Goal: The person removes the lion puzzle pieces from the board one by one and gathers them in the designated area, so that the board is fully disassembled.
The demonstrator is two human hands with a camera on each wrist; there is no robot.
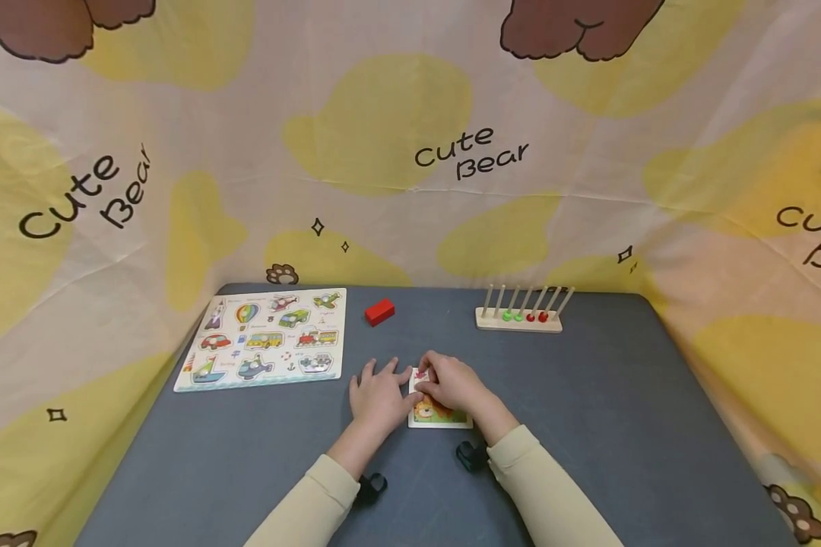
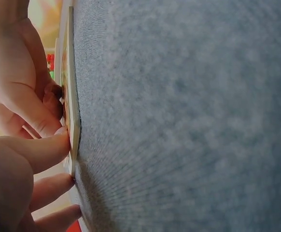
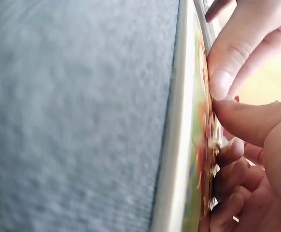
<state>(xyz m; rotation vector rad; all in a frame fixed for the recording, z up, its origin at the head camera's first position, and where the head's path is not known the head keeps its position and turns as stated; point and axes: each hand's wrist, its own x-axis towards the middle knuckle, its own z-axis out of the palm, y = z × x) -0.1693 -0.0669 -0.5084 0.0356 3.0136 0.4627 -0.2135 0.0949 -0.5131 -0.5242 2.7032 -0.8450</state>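
A small picture puzzle board (image 1: 441,420) with a lion on it lies flat on the table between both hands; its pale edge (image 3: 172,183) shows in the right wrist view. My left hand (image 1: 378,396) has its fingers spread at the board's left side, with the thumb (image 2: 53,147) on the edge. Over the upper part of the board, my right hand (image 1: 454,384) has bent fingers, and its thumb (image 3: 246,118) touches the picture close to the left thumb. A pinkish-red patch shows between right thumb and index finger; I cannot tell whether they pinch a piece there.
A large vehicle picture board (image 1: 267,339) lies at the left of the grey table (image 1: 602,425). Behind the hands is a red block (image 1: 379,312). A wooden peg stand (image 1: 518,324) with green and red beads stands at the back right, before the patterned cloth (image 1: 383,220).
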